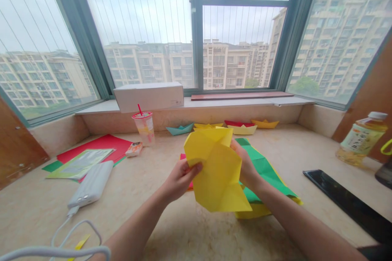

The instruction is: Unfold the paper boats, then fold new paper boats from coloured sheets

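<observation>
I hold a partly folded yellow paper (218, 171) up above the marble sill. My left hand (180, 179) pinches its left edge, thumb on the front. My right hand (247, 168) grips its right side from behind, fingers mostly hidden by the sheet. Under my hands lies a green sheet (267, 173) on top of other coloured sheets, one yellow, one pink. Several finished paper boats stand in a row by the far wall: teal (180, 129), yellow (208, 125), red and cream (241, 127), orange (265, 123).
A plastic cup with a red straw (143, 127) and a small packet (134, 149) stand at left centre. Red and green papers (92, 153), a white power bank (91, 184) with cable lie left. A white box (149, 95) sits on the ledge. Tea bottle (361, 138) and black phone (346, 200) are right.
</observation>
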Action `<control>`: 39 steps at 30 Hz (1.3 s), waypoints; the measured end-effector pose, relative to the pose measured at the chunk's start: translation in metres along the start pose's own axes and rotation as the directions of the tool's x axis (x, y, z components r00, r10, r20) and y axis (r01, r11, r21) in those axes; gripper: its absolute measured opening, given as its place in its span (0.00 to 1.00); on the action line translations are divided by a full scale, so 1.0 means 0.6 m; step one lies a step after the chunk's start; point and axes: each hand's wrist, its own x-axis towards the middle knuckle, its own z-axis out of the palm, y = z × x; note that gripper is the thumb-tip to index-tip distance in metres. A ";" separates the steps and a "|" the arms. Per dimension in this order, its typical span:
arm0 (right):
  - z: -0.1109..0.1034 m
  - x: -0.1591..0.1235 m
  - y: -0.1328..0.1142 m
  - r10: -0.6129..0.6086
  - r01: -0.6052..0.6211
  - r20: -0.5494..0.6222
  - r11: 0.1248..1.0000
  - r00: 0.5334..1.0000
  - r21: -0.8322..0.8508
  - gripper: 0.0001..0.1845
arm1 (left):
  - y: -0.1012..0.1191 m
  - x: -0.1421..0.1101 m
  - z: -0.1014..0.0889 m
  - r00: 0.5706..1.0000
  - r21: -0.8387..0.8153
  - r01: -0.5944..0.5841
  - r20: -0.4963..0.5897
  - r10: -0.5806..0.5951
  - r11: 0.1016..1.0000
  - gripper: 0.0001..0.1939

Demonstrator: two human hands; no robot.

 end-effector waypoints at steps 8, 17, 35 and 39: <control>-0.025 0.030 -0.015 0.100 -0.087 -0.074 0.983 0.992 0.159 0.18 | 0.010 0.014 -0.018 0.983 -0.154 0.026 -0.176 -0.053 0.988 0.21; -0.045 0.037 -0.026 0.220 -0.202 0.002 0.895 0.976 0.398 0.19 | 0.000 0.029 -0.032 0.951 -0.167 0.040 -0.296 -0.088 0.985 0.23; -0.124 0.056 -0.030 0.309 -0.284 -0.006 0.879 0.951 0.383 0.20 | -0.006 0.038 -0.083 0.908 -0.132 -0.008 -0.416 -0.048 0.991 0.23; -0.135 0.052 -0.031 0.336 -0.348 0.093 0.880 0.937 0.325 0.25 | -0.012 0.034 -0.083 0.939 -0.078 0.038 -0.339 -0.062 0.996 0.22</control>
